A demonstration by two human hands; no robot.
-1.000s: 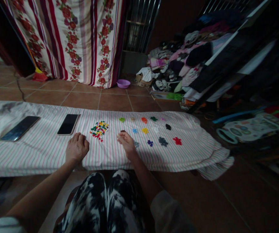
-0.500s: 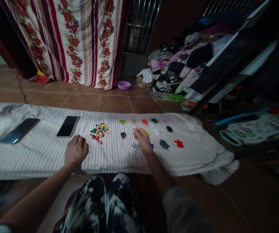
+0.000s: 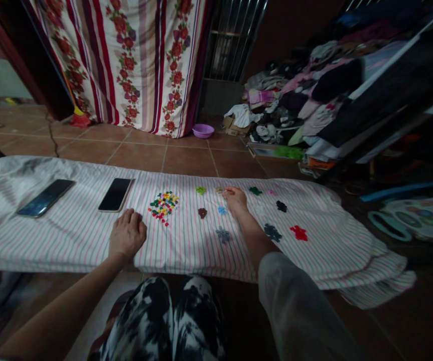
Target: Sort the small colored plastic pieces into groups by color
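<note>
My right hand [image 3: 236,199] is over the striped cloth with thumb and fingers pinched; anything between them is too small to make out. Its fingertips are beside a small beige pile [image 3: 218,190], and the hand and forearm cover some piles. Just nearer me lie a light blue pile [image 3: 222,210] and a grey pile [image 3: 223,234] of tiny pieces. My left hand [image 3: 128,233] rests palm down on the cloth, fingers loosely extended and holding nothing. To its right lies a mixed-colour heap of tiny pieces [image 3: 163,206].
Other single-colour piles are light green [image 3: 200,190], brown [image 3: 202,213], dark green [image 3: 255,190], black [image 3: 281,206], dark grey [image 3: 272,232] and red [image 3: 299,232]. Two phones, one dark [image 3: 46,198] and one pale-edged [image 3: 115,195], lie left. A purple basin [image 3: 203,131] stands on the floor beyond.
My right hand has moved away from me and rightward, from the light blue pile to beside the beige one, uncovering the light blue pieces. My left hand stays put; the view has shifted slightly.
</note>
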